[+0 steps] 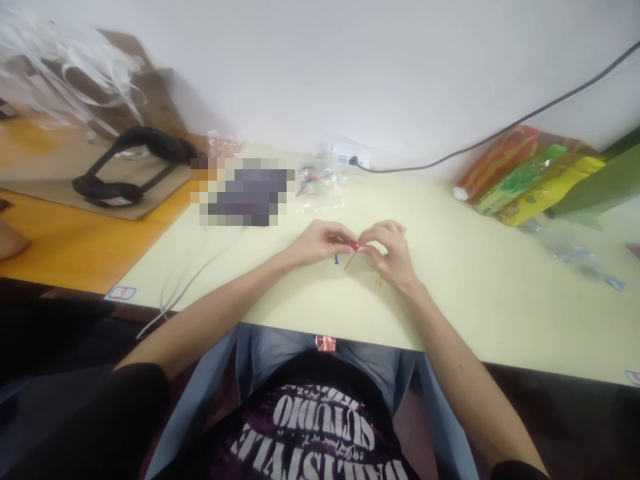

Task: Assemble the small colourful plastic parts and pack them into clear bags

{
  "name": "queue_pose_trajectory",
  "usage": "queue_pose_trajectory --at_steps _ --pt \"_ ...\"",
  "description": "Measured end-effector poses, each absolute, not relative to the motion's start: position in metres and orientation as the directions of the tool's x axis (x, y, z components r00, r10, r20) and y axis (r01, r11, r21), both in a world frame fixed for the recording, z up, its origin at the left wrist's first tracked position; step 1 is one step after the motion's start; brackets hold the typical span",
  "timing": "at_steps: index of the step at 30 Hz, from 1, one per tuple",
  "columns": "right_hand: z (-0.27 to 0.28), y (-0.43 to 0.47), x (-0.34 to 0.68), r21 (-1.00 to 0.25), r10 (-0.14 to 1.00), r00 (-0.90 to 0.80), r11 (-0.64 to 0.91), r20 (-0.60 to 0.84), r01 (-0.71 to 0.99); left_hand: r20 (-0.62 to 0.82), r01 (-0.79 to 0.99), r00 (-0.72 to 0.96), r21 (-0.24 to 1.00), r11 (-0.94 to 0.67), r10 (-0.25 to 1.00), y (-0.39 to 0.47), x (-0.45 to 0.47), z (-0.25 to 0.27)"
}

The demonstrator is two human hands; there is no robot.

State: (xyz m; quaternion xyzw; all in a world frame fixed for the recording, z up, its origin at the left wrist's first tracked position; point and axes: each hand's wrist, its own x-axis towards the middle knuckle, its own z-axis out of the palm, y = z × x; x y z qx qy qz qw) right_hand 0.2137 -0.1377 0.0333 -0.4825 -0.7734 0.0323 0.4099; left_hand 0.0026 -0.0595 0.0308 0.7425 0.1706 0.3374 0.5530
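Observation:
Above the pale yellow-green table [310, 293], the fingertips of my left hand [319, 243] and my right hand [393, 252] meet. Both are pinched around a small red piece [355, 247], partly covered by the fingers. A thin reddish stick [350, 261] slants down from it toward me. Just below my left fingertips is a small blue piece [337, 259]. Beside my right thumb and palm a thin yellow piece [379, 277] shows, partly hidden by the hand. The exact kind of these little pieces is too small to tell.
A clear plastic bag [320, 180] with small coloured bits lies behind my hands, near a white power strip [350, 157]. White cables [187, 287] trail off at left. Snack packets [550, 187] stand back right. A black frame-like device [135, 167] and another person's hand [15, 237] are left.

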Motion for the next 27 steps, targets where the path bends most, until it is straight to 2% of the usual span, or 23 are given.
queue_pose_trajectory --at_steps 4,7,12,15,19,27 --pt "0.033 -0.138 0.215 -0.427 0.776 -0.196 0.518 0.600 0.741 0.351 -0.123 0.707 0.916 -0.382 0.614 -0.064 0.002 0.034" --pt "0.033 -0.137 0.215 -0.407 0.752 -0.183 0.524 0.633 0.748 0.417 -0.112 0.692 0.869 -0.483 0.590 -0.064 0.001 0.038" --pt "0.032 -0.135 0.215 -0.409 0.727 -0.089 0.478 0.681 0.778 0.571 -0.010 0.654 0.662 -0.749 0.496 -0.059 -0.004 0.042" --pt "0.029 -0.135 0.217 -0.411 0.707 -0.044 0.460 0.706 0.787 0.637 0.023 0.642 0.540 -0.841 0.427 -0.057 -0.006 0.039" --pt "0.025 -0.132 0.220 -0.441 0.690 0.011 0.450 0.723 0.776 0.671 0.057 0.633 0.458 -0.887 0.387 -0.056 -0.007 0.036" --pt "0.018 -0.127 0.222 -0.453 0.723 0.016 0.416 0.691 0.789 0.766 0.106 0.517 0.387 -0.916 0.383 -0.052 -0.007 0.034"
